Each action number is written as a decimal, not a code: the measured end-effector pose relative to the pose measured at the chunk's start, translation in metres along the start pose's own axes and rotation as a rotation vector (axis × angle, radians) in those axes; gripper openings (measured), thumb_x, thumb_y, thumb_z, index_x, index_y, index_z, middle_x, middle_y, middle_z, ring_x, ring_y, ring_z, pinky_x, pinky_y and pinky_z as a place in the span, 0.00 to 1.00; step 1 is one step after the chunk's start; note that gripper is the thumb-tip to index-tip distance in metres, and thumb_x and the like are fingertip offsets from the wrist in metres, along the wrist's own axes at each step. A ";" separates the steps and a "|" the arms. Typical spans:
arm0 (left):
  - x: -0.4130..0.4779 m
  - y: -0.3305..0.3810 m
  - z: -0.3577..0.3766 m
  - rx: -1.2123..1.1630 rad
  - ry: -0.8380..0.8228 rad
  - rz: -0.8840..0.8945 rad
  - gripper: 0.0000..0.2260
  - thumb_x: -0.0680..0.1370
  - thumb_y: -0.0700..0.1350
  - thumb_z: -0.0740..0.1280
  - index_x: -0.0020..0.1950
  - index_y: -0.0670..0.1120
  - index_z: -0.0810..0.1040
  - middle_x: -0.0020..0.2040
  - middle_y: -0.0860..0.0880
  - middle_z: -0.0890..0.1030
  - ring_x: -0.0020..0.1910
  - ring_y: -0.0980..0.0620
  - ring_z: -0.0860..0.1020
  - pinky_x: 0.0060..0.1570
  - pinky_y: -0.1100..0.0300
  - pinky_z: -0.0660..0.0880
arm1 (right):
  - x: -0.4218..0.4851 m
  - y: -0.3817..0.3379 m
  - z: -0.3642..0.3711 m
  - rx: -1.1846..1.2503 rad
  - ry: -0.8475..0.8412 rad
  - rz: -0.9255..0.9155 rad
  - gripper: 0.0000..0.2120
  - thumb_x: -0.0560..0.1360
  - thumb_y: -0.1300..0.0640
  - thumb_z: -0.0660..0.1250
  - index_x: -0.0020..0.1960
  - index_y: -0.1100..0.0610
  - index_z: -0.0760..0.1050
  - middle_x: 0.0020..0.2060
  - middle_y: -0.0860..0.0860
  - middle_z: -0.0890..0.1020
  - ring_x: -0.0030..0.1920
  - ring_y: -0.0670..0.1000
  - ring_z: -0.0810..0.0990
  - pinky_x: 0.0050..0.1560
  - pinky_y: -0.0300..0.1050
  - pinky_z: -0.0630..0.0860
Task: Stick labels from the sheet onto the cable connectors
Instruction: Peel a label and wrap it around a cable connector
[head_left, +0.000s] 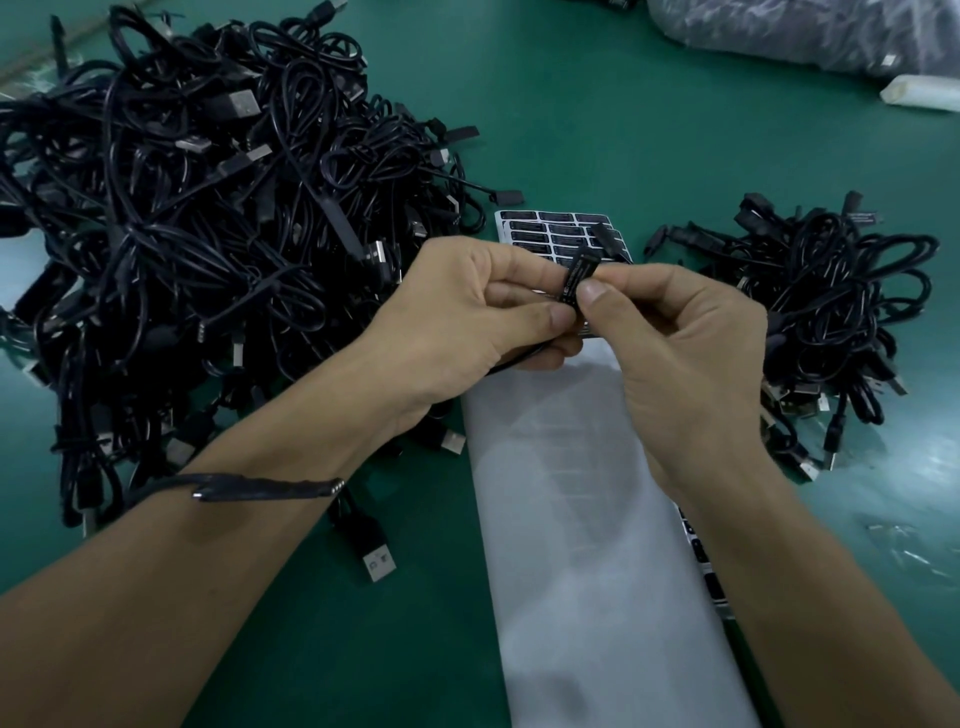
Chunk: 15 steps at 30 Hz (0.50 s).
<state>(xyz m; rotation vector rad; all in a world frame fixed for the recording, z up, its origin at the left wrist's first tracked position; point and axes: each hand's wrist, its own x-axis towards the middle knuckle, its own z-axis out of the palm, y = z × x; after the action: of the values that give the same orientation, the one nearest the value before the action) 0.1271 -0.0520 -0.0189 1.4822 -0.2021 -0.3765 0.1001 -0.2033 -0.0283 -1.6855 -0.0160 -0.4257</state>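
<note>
Left hand (467, 312) and right hand (685, 353) pinch one connector (574, 275) above the label sheet (550, 231).

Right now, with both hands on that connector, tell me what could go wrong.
The label on the connector could set crooked or creased, since the left hand and right hand pinch it mid-air with no support. The loose cable lying across the left forearm might snag and jerk the grip.

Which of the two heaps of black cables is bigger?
The tangled black heap on the person's left: it sprawls far wider than the small heap on the right.
</note>
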 end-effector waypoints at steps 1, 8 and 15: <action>0.000 0.000 0.000 0.000 0.002 0.001 0.07 0.76 0.34 0.72 0.53 0.40 0.83 0.40 0.42 0.87 0.41 0.50 0.86 0.42 0.61 0.83 | -0.001 0.000 0.001 -0.003 0.004 -0.006 0.11 0.75 0.65 0.72 0.41 0.50 0.82 0.33 0.42 0.85 0.36 0.41 0.84 0.41 0.32 0.77; -0.001 0.001 0.003 0.009 0.026 -0.002 0.04 0.76 0.35 0.73 0.49 0.42 0.84 0.40 0.43 0.87 0.41 0.49 0.86 0.41 0.62 0.83 | -0.002 -0.001 0.005 -0.008 0.027 -0.045 0.11 0.75 0.67 0.72 0.41 0.52 0.81 0.32 0.40 0.84 0.34 0.39 0.83 0.37 0.29 0.76; -0.002 0.002 0.005 0.003 0.051 -0.006 0.04 0.75 0.35 0.74 0.48 0.42 0.84 0.40 0.43 0.87 0.42 0.47 0.87 0.41 0.62 0.83 | -0.003 0.000 0.005 -0.015 0.034 -0.078 0.13 0.74 0.68 0.72 0.40 0.50 0.81 0.32 0.39 0.84 0.34 0.39 0.83 0.37 0.29 0.76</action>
<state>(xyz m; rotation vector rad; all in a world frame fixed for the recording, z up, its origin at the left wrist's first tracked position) 0.1234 -0.0562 -0.0166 1.4941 -0.1577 -0.3429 0.0985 -0.1983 -0.0296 -1.6962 -0.0536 -0.5142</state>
